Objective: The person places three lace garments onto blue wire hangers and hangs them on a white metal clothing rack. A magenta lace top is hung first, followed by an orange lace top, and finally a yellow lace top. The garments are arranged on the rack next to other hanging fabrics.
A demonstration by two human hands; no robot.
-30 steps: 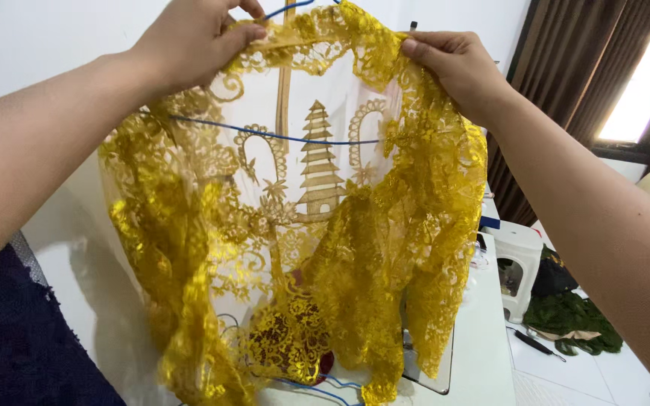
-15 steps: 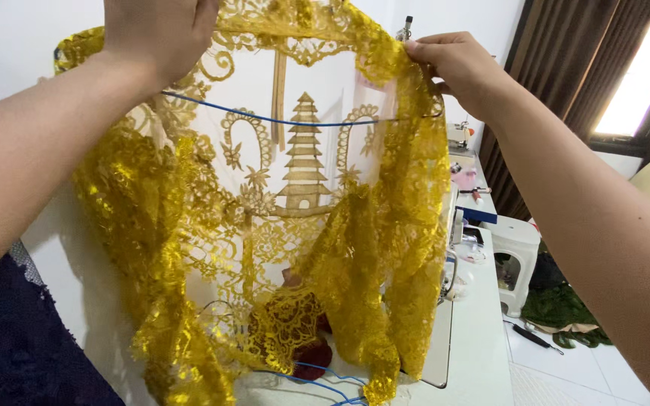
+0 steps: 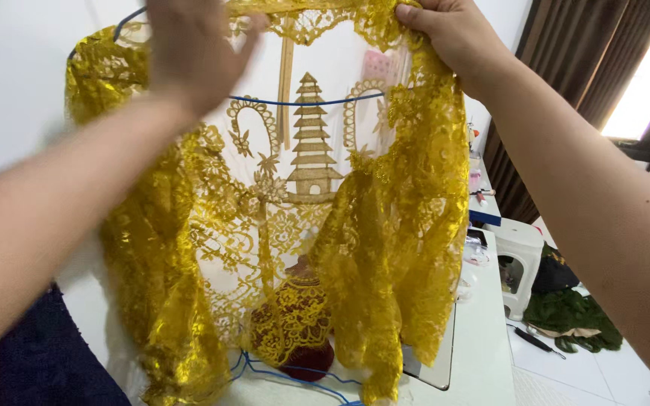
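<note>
**Head view: lace hangs straight down from two raised hands**

The right hand pinches the top edge of the sheer gold embroidered lace garment. The left hand, blurred, lies on the same edge; its grasp cannot be told. The long axis drops below both, over a thin blue wire hanger.

Two bare forearms enter from the lower left and lower right of the frame, ending in the left hand at upper left and the right hand at upper right. No sleeves, rings, watches or bracelets show. The left arm is motion-blurred.
</note>
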